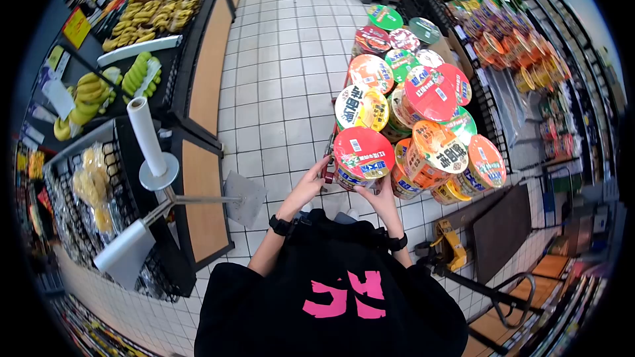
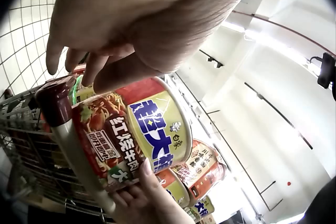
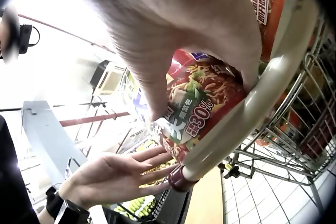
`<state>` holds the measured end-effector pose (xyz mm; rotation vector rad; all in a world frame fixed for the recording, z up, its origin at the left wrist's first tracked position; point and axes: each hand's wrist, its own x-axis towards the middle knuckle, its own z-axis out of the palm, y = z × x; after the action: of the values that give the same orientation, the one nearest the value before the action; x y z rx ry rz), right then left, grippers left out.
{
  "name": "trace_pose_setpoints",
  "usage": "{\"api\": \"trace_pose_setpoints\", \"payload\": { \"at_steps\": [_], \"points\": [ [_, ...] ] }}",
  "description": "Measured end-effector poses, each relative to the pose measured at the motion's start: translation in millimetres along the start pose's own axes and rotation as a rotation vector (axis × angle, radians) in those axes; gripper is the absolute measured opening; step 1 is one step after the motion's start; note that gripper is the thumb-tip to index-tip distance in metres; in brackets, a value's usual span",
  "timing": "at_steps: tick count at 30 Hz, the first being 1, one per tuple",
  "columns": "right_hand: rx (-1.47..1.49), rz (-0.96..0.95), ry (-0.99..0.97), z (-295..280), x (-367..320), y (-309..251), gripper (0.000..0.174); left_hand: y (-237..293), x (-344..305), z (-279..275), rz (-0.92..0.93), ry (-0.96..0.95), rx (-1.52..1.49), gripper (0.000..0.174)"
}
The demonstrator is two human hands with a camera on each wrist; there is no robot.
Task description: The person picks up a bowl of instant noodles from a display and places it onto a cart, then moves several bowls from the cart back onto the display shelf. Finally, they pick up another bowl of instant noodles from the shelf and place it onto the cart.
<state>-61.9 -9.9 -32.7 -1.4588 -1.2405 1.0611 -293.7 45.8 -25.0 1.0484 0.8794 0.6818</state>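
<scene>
Red-lidded cup depends on 1 hand beside a heaped cart

The right hand [image 1: 382, 201] grips the red-lidded noodle cup [image 1: 364, 152], thumb and fingers spread around its side. The cup sits just behind the pale cart handle [image 3: 252, 113], at the person's end of the heap. The left hand [image 1: 307, 188] is open, its fingers apart and near the cup and the handle's dark end cap [image 2: 55, 100]; whether a fingertip touches either, I cannot tell.

The likeliest trouble is a tip or slip. Only 1 hand clearly holds the cup, and what bears its base is hidden, so a loosened thumb could let it roll over the handle to the tiled floor [image 1: 278, 92].

The heap is the 2nd risk. The orange-lidded cup [image 1: 440, 149] beside it is tilted, and the large red-topped cup [image 1: 430, 92] sits high among the others. A sideways knock could start either sliding, and a hard squeeze could dent the held cup's wall.
</scene>
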Motion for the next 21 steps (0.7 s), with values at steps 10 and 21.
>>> {"api": "trace_pose_setpoints", "payload": {
  "at_steps": [10,21],
  "points": [
    [0.094,-0.015,0.151,32.6,0.9,-38.1,0.101,31.7,14.6,-19.7,0.047,-0.240,0.095,0.083],
    [-0.045,-0.015,0.158,47.5,1.0,-46.4,0.103,26.7,15.0,-36.3,-0.047,-0.251,0.059,0.073]
  ]
}}
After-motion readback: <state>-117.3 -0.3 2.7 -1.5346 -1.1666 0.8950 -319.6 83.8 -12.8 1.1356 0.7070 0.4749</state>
